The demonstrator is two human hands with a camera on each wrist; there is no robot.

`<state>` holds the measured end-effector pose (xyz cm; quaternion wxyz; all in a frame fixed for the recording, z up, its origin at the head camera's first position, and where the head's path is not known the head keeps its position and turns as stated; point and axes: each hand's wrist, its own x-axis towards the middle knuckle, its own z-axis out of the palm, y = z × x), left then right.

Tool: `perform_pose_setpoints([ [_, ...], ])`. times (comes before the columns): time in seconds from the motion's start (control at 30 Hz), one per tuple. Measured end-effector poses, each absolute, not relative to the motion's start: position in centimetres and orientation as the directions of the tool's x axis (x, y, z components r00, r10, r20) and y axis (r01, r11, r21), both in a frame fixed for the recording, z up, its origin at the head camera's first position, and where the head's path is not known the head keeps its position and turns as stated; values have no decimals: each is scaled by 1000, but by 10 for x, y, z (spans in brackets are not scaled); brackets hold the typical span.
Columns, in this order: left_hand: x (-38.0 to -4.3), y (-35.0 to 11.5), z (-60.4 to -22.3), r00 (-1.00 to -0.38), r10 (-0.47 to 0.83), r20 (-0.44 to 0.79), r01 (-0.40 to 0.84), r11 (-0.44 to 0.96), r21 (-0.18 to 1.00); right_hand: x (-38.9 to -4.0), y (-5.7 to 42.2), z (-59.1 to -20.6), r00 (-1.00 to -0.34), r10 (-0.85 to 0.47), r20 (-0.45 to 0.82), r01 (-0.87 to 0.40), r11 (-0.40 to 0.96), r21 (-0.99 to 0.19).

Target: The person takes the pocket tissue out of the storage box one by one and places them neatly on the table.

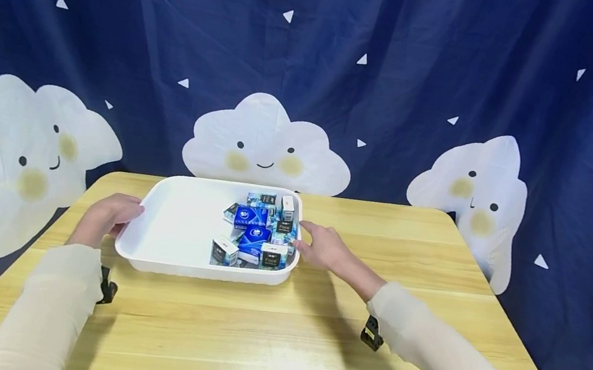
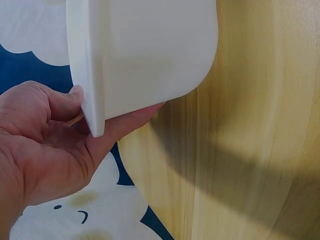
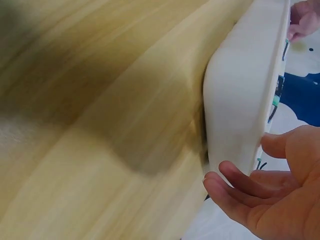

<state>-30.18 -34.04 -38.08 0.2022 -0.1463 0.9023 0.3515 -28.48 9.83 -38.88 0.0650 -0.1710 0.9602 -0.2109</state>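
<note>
A white plastic tray (image 1: 176, 218) lies across the far left half of the table in the head view. At its left end my left hand (image 2: 55, 140) grips the rim, with the thumb on the edge and fingers reaching under the base. My right hand (image 3: 270, 185) holds the opposite end. Its thumb is on the rim and its curved fingers are by the lower corner. Within the tray's right part, small boxes marked "Face" (image 1: 271, 258) and blue packs (image 1: 253, 241) lie jumbled together.
The pale wooden table (image 1: 250, 338) stretches in front of the tray. Behind it hangs a dark blue curtain (image 1: 313, 72) with smiling clouds and white triangles. Dark camera straps (image 1: 372, 334) show at the wrists.
</note>
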Motion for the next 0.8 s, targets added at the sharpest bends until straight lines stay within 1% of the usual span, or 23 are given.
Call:
perform_pose_setpoints([
  [0.23,-301,-339,-380,-879,-117,-462,-398,713,577,-287,92,-378,-934,-353,-45,-312,872,-377],
  [0.57,-300,-338,-379,-881,-117,-459,-400,702,589,-292,75,-363,-924,-382,37,-374,875,-308],
  [0.7,-300,-338,-378,-881,-122,-458,-403,702,587,-295,62,-357,-920,-390,31,-383,881,-279],
  [0.8,-300,-339,-378,-880,-122,-458,-402,705,585,-295,51,-355,-921,-389,11,-376,882,-283],
])
